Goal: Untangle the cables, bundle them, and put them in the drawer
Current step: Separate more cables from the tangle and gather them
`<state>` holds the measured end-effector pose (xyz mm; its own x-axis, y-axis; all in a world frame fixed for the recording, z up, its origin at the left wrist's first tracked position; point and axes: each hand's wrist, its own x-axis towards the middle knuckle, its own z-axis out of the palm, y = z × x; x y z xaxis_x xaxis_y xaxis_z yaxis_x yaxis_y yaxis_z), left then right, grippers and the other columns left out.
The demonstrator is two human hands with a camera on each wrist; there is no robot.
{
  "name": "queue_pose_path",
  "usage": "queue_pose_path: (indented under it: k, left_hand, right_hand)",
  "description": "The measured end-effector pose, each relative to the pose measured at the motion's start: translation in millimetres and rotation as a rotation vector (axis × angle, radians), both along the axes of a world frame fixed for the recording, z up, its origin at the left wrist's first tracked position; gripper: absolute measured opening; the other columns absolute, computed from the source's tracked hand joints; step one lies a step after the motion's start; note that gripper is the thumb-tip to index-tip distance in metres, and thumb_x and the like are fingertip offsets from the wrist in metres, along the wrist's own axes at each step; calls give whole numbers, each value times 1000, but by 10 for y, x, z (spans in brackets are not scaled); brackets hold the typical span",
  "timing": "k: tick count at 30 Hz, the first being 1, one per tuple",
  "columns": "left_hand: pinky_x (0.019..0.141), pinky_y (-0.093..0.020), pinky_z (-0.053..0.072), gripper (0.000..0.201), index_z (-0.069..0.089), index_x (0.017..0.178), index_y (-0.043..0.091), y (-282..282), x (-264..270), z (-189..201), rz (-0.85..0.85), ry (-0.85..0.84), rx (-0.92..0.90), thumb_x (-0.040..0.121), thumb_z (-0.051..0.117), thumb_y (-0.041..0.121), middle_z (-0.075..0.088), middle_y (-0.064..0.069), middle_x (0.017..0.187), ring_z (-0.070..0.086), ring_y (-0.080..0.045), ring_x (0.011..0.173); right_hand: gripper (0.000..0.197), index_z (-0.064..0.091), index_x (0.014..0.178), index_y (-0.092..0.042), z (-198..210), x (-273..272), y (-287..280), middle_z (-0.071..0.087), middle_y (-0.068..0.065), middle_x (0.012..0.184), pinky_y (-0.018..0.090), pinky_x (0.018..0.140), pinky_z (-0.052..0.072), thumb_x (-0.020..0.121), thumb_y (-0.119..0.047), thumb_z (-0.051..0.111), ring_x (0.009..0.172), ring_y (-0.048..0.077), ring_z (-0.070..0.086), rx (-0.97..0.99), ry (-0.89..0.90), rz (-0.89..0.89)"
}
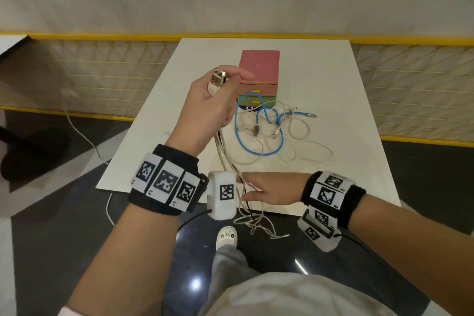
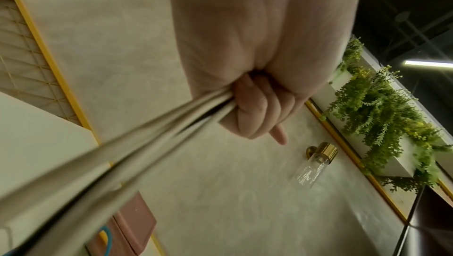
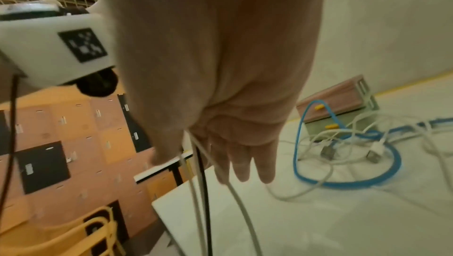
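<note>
My left hand (image 1: pixel 225 84) is raised over the table's left side and grips a bunch of white cable ends, with a USB plug (image 1: pixel 218 79) sticking out above the fist. The wrist view shows its fingers (image 2: pixel 257 105) curled tight round the strands (image 2: pixel 122 153). These held cables (image 1: pixel 225 151) hang down past the table's front edge. My right hand (image 1: pixel 246 187) is at that edge with straight fingers (image 3: pixel 242 163), and the strands (image 3: pixel 198 202) run between thumb and fingers. A blue cable (image 1: pixel 259 136) and white cables (image 1: pixel 295 141) lie tangled in front of the small drawer unit (image 1: pixel 259 67).
The white table (image 1: pixel 333 174) has bare room to the right of the tangle and near its front edge. The drawer unit's drawers look closed. My shoe (image 1: pixel 227 237) is below the table edge. A loose white cord (image 1: pixel 84 136) lies on the floor at left. A yellow chair (image 3: pixel 73 237) stands low left.
</note>
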<state>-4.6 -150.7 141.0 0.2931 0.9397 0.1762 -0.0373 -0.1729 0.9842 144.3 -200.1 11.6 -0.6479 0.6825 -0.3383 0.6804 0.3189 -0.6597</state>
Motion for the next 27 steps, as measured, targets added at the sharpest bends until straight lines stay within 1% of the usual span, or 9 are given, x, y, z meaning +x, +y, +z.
queue_pose_path:
  k: [3,6,9,13,15,17,20,22,27]
  left_hand:
    - [41,-19,22,22,65,97,10,-30,64,-77,-8,108,7,101,44,8,37,16,41,24,-7,39]
    - [46,-8,29,19,64,101,5,-102,171,-143,3,185,20,102,45,7,49,23,42,41,4,39]
    - [43,-17,24,19,65,101,9,-38,134,-138,45,77,20,103,46,12,46,18,43,27,-4,41]
    - [40,-19,20,15,65,100,15,92,-48,-96,169,-56,-26,101,51,22,32,15,47,21,-8,43]
    - [41,-20,19,20,63,96,19,173,-137,-109,194,-23,-70,97,56,37,31,14,50,21,-9,45]
    - [41,-22,13,35,57,83,22,251,-204,-138,159,-20,-159,95,49,53,26,10,53,16,-10,47]
    - [42,-25,9,39,44,73,21,313,-207,-229,135,-3,-210,100,41,49,21,5,58,13,-12,50]
    - [42,-24,9,36,39,73,21,332,-168,-301,140,-8,-237,104,39,38,20,5,57,12,-11,48]
    - [39,-17,11,35,37,71,21,511,-116,-445,128,3,-299,105,37,26,23,9,53,13,-8,43]
  right_hand:
    - [51,33,140,-18,262,-41,130,51,4,137,30,109,37,96,-37,49,126,9,48,-8,258,-147]
    - [14,51,108,-15,516,-176,202,63,2,95,25,87,48,101,-20,40,90,6,60,67,495,-215]
    - [21,47,97,-10,290,-241,119,63,13,92,23,84,49,103,-20,30,90,19,63,33,420,-162]
    - [25,50,110,-6,-324,-11,7,61,10,108,44,96,44,102,-23,34,100,25,58,-1,82,-57]
    - [34,45,131,-9,-442,147,18,52,10,134,37,110,35,98,-11,41,123,24,49,-101,-64,-30]
    - [53,38,141,-14,-441,270,85,42,4,144,24,112,30,90,2,42,133,16,41,-147,-106,-66]
    - [42,58,119,-14,-366,345,349,59,4,119,21,90,45,85,4,43,109,17,57,-5,33,-269]
    - [26,65,102,-14,-309,339,582,62,4,103,26,80,47,88,-1,48,92,20,60,184,108,-432]
    - [24,68,97,-9,-290,296,1192,61,8,106,34,84,49,90,-3,46,91,22,59,369,-6,-581]
